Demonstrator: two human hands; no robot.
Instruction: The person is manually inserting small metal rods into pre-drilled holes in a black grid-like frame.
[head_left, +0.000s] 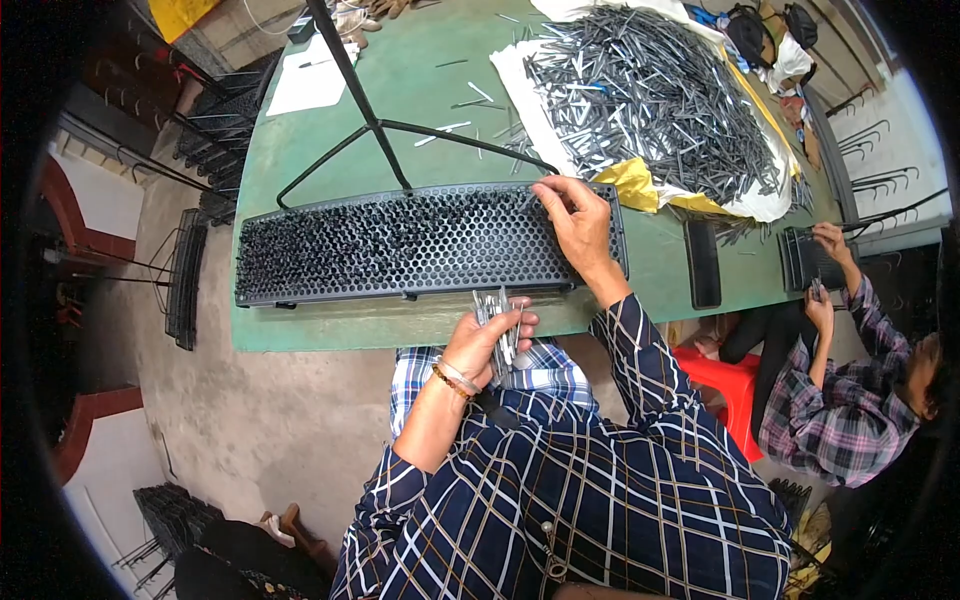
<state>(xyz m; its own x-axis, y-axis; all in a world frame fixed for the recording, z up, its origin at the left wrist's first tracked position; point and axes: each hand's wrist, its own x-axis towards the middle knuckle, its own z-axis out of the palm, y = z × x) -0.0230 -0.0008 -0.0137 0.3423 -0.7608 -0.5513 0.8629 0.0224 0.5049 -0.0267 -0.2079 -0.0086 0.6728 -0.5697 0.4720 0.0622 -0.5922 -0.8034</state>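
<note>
A long black rack with rows of holes (pixel 470 250) lies along the near edge of the green table. Dark slender pieces stand packed in its left part, thinning toward the bare holes at the right. My left hand (pixel 480 345) is closed round a bundle of thin grey strips (pixel 497 315), just off the table's edge below the rack. My right hand (pixel 582 232) is at the rack's upper right, thumb and fingertips pinched together over the holes. Whatever sits between those fingertips is too small to make out.
A big heap of dark and shiny strips (pixel 650 100) lies on white and yellow sheeting. Loose strips, a white paper (pixel 307 80) and a black tray (pixel 703 265) are on the table (pixel 430 30). A metal frame (pixel 375 123) rises behind the rack. Another person (pixel 850 400) works at right.
</note>
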